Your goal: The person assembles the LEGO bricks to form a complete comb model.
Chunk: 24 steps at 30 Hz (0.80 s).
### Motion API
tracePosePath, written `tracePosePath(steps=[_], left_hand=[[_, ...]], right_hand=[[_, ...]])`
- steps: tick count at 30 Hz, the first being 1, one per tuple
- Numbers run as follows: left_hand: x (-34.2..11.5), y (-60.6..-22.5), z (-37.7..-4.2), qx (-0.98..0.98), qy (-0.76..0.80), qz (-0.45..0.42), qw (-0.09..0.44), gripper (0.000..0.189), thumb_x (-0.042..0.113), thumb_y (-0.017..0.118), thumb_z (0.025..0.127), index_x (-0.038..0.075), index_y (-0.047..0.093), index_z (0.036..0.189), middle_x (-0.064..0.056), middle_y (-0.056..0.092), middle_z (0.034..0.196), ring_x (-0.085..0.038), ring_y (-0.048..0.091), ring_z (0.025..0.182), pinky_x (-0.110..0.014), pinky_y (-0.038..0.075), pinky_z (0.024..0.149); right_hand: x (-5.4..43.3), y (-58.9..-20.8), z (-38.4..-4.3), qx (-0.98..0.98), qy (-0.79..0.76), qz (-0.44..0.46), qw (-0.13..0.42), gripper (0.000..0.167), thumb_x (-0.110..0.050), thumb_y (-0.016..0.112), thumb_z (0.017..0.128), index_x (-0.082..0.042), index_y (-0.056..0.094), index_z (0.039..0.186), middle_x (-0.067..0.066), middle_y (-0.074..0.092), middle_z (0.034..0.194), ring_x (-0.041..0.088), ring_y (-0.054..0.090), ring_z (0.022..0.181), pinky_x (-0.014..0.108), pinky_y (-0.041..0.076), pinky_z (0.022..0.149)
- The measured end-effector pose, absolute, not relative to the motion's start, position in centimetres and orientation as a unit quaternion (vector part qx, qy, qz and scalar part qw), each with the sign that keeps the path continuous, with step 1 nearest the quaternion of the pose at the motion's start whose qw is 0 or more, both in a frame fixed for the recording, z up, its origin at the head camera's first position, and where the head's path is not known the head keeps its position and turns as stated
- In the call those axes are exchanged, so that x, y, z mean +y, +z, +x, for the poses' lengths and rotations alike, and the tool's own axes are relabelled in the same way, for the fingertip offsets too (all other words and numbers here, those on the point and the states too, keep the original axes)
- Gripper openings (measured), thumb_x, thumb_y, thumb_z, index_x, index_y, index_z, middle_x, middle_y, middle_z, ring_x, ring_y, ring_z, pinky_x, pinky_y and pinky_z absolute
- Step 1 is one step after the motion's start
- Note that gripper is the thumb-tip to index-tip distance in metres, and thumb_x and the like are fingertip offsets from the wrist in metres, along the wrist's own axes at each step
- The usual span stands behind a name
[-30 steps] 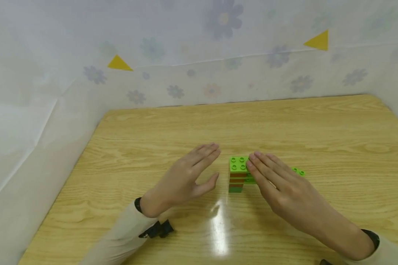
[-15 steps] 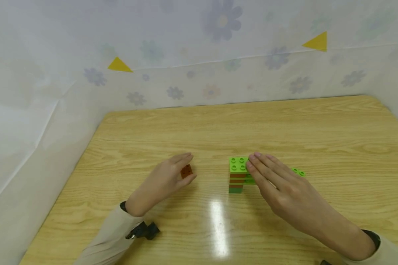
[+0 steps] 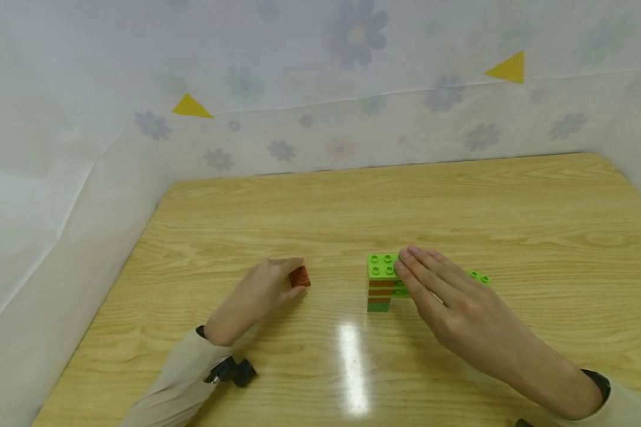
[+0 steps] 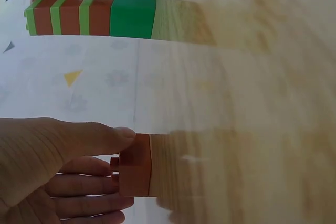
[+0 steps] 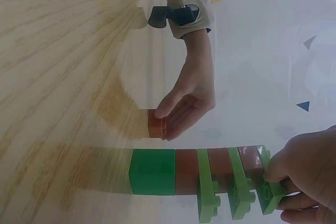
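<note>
My left hand (image 3: 253, 296) pinches a small brown toy brick (image 3: 300, 276) between thumb and fingers, to the left of a brick tower. In the left wrist view the brick (image 4: 135, 169) sits upright on the table, studs toward the palm. The tower has a dark green brick (image 5: 152, 171) at its base, then brown bricks alternating with light green plates that jut out to the right. My right hand (image 3: 470, 314) grips the top light green plate (image 3: 381, 267), thumb at its near side in the right wrist view. It hides the tower's right part.
Past the right hand a light green studded piece (image 3: 479, 277) shows, low by the table in the left wrist view. Wood-grain table (image 3: 235, 219) lies under everything. A white flowered sheet (image 3: 304, 142) closes off the back and sides. A dark wrist camera (image 3: 232, 372) hangs from the left sleeve.
My left hand has moved left, away from the tower, to the brown brick, which came into view, and its fingers have closed in on it. The right hand stays at the tower.
</note>
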<state>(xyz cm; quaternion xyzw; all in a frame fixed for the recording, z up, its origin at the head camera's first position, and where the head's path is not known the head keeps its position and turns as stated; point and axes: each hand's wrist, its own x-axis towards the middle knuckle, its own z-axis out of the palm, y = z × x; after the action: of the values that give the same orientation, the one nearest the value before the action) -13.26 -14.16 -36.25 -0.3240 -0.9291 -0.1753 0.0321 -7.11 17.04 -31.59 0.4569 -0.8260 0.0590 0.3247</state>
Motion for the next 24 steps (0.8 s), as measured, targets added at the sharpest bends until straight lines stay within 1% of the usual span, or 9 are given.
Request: tracePosePath(steps=[3,7,10,13,14,16,19,21,24], left_hand=[[-14.2,-36.4,-13.3,-0.93,-0.178,-0.32,0.033,0.04,0.013,0.08,0.081,-0.005,0.065,0.114,-0.009,0.07,0.086,-0.013,0.064,0.068,-0.02,0.052,0.058],[-14.2,-36.5,-13.4,-0.928,-0.193,-0.317,0.024,0.027,0.01,0.078,0.082,-0.001,0.068,0.103,-0.007,0.07,0.085,-0.012,0.064,0.07,-0.021,0.053,0.06],[-14.1,-36.5,-13.4,-0.927,-0.199,-0.318,0.02,0.019,0.008,0.077,0.082,0.001,0.069,0.097,-0.006,0.07,0.083,-0.012,0.064,0.07,-0.021,0.053,0.061],[-14.0,-36.4,-13.4,-0.924,-0.2,-0.323,0.027,0.023,0.009,0.077,0.083,-0.002,0.069,0.102,-0.008,0.071,0.087,-0.012,0.064,0.07,-0.02,0.053,0.062],[-13.9,-36.3,-13.4,-0.923,-0.203,-0.326,0.031,0.025,0.008,0.077,0.083,-0.003,0.069,0.104,-0.01,0.072,0.088,-0.012,0.063,0.068,-0.02,0.053,0.061],[-13.8,-36.1,-13.3,-0.92,-0.204,-0.332,0.044,0.028,0.009,0.076,0.083,-0.003,0.068,0.107,-0.011,0.072,0.093,-0.013,0.065,0.071,-0.021,0.054,0.063],[-13.4,-35.7,-13.2,-0.914,-0.211,-0.339,0.068,0.033,0.009,0.076,0.084,-0.004,0.067,0.113,-0.013,0.072,0.1,-0.016,0.068,0.078,-0.025,0.057,0.068],[-13.0,-35.2,-13.1,-0.91,-0.217,-0.343,0.083,0.034,0.01,0.075,0.084,-0.002,0.067,0.114,-0.012,0.071,0.103,-0.019,0.069,0.087,-0.027,0.057,0.071],[-12.5,-34.4,-12.7,-0.902,-0.228,-0.354,0.097,0.035,0.011,0.074,0.085,-0.002,0.066,0.117,-0.012,0.07,0.106,-0.021,0.069,0.092,-0.029,0.058,0.074]], right_hand=[[17.0,-31.5,-7.1,-0.829,0.055,0.455,0.321,0.044,-0.005,0.019,0.107,0.014,0.054,0.125,0.028,0.059,0.125,0.039,0.058,0.115,0.039,0.031,0.113],[17.0,-31.5,-7.1,-0.831,0.051,0.454,0.319,0.045,-0.005,0.018,0.107,0.014,0.055,0.125,0.028,0.059,0.124,0.039,0.058,0.115,0.04,0.033,0.112],[17.0,-31.6,-7.1,-0.829,0.054,0.455,0.321,0.045,-0.006,0.018,0.107,0.014,0.055,0.125,0.028,0.059,0.125,0.039,0.058,0.116,0.039,0.031,0.113],[17.0,-31.7,-7.1,-0.825,0.061,0.457,0.326,0.045,-0.007,0.019,0.108,0.014,0.054,0.125,0.028,0.058,0.126,0.039,0.058,0.116,0.038,0.029,0.114],[17.0,-31.7,-7.1,-0.824,0.062,0.458,0.327,0.045,-0.007,0.019,0.108,0.014,0.054,0.125,0.028,0.058,0.127,0.039,0.058,0.116,0.038,0.028,0.114],[17.0,-31.7,-7.1,-0.824,0.059,0.458,0.328,0.045,-0.006,0.018,0.108,0.014,0.054,0.125,0.028,0.057,0.127,0.039,0.058,0.116,0.038,0.029,0.114],[17.0,-31.8,-7.2,-0.825,0.058,0.457,0.328,0.045,-0.006,0.018,0.107,0.014,0.054,0.125,0.028,0.057,0.127,0.039,0.057,0.117,0.04,0.032,0.113],[17.0,-31.8,-7.2,-0.826,0.059,0.456,0.326,0.046,-0.006,0.017,0.108,0.014,0.054,0.126,0.028,0.057,0.128,0.039,0.057,0.118,0.041,0.034,0.111],[17.0,-31.8,-7.2,-0.827,0.062,0.455,0.323,0.047,-0.007,0.016,0.108,0.014,0.054,0.126,0.028,0.057,0.128,0.039,0.056,0.118,0.042,0.036,0.11]])
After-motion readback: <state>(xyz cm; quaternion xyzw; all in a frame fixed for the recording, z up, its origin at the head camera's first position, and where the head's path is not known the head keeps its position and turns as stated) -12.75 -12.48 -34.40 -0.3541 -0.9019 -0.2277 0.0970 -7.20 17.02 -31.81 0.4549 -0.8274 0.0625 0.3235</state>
